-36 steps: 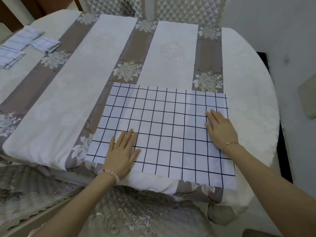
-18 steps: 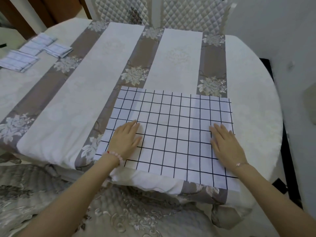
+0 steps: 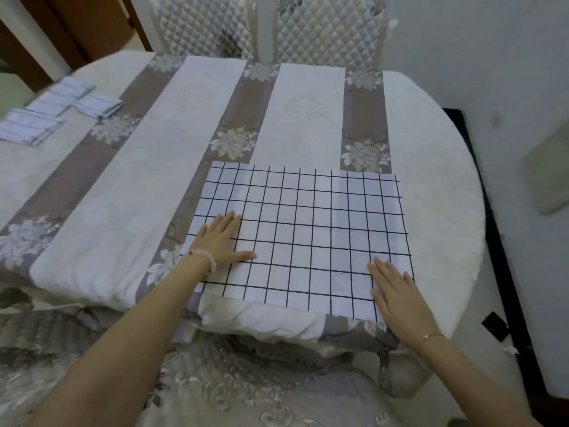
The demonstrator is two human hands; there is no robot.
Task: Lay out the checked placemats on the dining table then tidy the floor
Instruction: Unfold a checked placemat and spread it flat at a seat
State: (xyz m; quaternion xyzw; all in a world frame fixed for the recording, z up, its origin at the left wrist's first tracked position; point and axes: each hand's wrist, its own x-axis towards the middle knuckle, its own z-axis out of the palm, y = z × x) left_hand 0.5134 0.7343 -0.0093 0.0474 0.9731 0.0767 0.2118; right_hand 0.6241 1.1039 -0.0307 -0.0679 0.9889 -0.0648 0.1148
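Observation:
A white placemat with a black grid (image 3: pixel 308 235) lies flat at the near edge of the dining table (image 3: pixel 129 192). My left hand (image 3: pixel 220 240) rests palm down on the mat's left side, fingers spread. My right hand (image 3: pixel 397 291) lies flat on its near right corner, partly over the table edge. Neither hand grips anything. Three folded checked placemats (image 3: pixel 61 107) sit together at the far left of the table.
The table carries a cream cloth with brown floral runners. Two quilted chair backs (image 3: pixel 268 26) stand at the far side, and a padded seat (image 3: pixel 215 389) sits just below me. A wall closes in on the right, with dark floor (image 3: pixel 498 303) beside it.
Both hands have slid toward me across the mat. The right hand went from the mat's middle right to its near right corner. The view has tilted and shifted slightly.

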